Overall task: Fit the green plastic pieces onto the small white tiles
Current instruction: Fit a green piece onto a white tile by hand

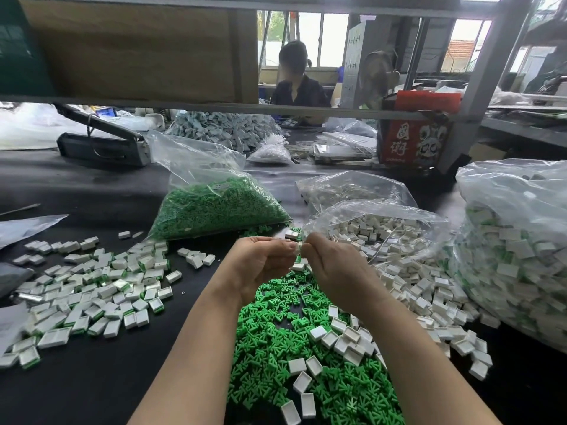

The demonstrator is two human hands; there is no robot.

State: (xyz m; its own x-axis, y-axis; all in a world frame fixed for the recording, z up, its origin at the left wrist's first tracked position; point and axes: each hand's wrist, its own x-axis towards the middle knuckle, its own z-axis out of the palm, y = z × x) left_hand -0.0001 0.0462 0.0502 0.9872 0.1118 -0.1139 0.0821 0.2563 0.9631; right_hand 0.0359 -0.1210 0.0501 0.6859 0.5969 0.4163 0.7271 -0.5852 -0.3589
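Note:
My left hand and my right hand meet above the black table, fingers curled, pinching one small white tile between their fingertips. Any green piece on that tile is hidden by the fingers. Below the hands lies a loose heap of green plastic pieces with several empty white tiles scattered over it. A pile of tiles with green showing at their edges spreads at the left.
A clear bag of green pieces lies behind the hands. An open bag of white tiles sits at the right, a large full bag further right. A metal shelf frame rises behind; a person sits opposite.

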